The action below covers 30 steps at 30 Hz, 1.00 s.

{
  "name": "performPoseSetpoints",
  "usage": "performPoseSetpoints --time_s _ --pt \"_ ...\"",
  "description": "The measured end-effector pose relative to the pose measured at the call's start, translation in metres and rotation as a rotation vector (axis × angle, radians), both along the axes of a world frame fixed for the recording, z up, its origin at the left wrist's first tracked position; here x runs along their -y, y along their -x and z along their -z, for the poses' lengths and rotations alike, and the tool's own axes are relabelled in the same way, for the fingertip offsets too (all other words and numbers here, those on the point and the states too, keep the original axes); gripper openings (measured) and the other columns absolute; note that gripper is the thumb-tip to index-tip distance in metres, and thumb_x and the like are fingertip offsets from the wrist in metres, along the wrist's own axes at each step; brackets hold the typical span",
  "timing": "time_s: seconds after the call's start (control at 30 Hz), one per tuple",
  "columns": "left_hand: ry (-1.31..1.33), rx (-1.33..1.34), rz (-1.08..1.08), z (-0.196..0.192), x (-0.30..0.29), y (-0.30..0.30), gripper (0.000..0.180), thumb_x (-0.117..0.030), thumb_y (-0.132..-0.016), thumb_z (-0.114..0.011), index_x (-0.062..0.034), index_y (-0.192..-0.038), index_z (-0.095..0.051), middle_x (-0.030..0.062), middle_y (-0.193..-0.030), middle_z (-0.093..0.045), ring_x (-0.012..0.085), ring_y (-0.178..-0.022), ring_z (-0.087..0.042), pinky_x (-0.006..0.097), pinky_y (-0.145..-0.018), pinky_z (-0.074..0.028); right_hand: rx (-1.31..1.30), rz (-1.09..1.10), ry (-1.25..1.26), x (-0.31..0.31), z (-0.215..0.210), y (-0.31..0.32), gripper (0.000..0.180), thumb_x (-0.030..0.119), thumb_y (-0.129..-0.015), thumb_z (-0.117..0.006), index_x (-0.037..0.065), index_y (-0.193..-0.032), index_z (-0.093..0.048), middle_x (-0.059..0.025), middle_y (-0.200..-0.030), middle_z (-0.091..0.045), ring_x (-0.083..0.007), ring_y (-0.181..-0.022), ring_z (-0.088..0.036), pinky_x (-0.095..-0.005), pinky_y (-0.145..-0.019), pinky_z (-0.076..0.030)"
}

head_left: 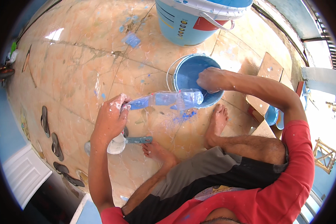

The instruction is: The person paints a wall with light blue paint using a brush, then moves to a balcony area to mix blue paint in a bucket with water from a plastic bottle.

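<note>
My left hand [114, 112], spotted with white paint, is closed on one end of a long clear plastic packet [166, 99] streaked with blue. The packet stretches to the right, its far end in front of the rim of a small blue bucket [180, 72]. My right hand [211, 79] reaches into this bucket with its fingers curled; whatever they grip is hidden. A thin wire handle hangs on the bucket's left side. Loose blue powder [184, 116] lies on the floor just below the packet.
A large light-blue paint bucket [179, 28] with a white rim stands beyond the small one. By my left forearm is a white-coated container [117, 145] with a blue-grey handle [138, 140] beside it. Cardboard [268, 69] lies right; sandals [57, 145] lie left.
</note>
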<state>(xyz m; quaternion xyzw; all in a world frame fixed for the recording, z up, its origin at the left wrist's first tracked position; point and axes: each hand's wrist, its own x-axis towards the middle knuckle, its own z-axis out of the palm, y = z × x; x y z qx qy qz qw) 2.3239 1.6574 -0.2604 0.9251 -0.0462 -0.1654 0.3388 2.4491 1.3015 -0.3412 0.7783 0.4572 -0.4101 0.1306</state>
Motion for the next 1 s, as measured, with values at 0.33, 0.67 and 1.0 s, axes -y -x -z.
performPoseSetpoints --time_s 0.33,0.67,1.0 --pt "-0.025 -0.022 -0.001 0.002 -0.001 0.0 0.016 0.002 -0.092 -0.066 0.0041 -0.108 -0.065 0.025 -0.104 -0.074 0.0448 -0.097 -0.071 0.046 -0.084 -0.056 0.039 0.219 -0.075 -0.008 -0.004 -0.021 0.02 0.009 -0.088 -0.067 -0.003 -0.097 -0.08 -0.0241 -0.099 -0.077 -0.0404 -0.096 -0.076 -0.0474 -0.084 -0.061" --pt "-0.047 -0.042 -0.01 0.001 0.001 0.001 0.014 0.001 -0.093 -0.066 0.0038 -0.107 -0.065 0.025 -0.104 -0.074 0.0445 -0.096 -0.071 0.046 -0.083 -0.056 0.093 -0.26 -0.285 0.014 0.071 0.006 0.043 0.007 -0.091 -0.068 -0.001 -0.133 -0.07 -0.0266 -0.15 -0.057 -0.041 -0.132 -0.063 -0.0465 -0.099 -0.061" --pt "-0.023 0.031 0.023 0.008 -0.008 0.006 0.014 -0.001 -0.094 -0.067 0.0035 -0.107 -0.066 0.0248 -0.099 -0.073 0.044 -0.092 -0.07 0.046 -0.081 -0.055 0.14 -0.117 -0.057 0.0 0.016 -0.001 0.014 0.006 -0.088 -0.07 0.002 -0.094 -0.082 -0.0152 -0.101 -0.08 -0.035 -0.096 -0.079 -0.0433 -0.083 -0.063"
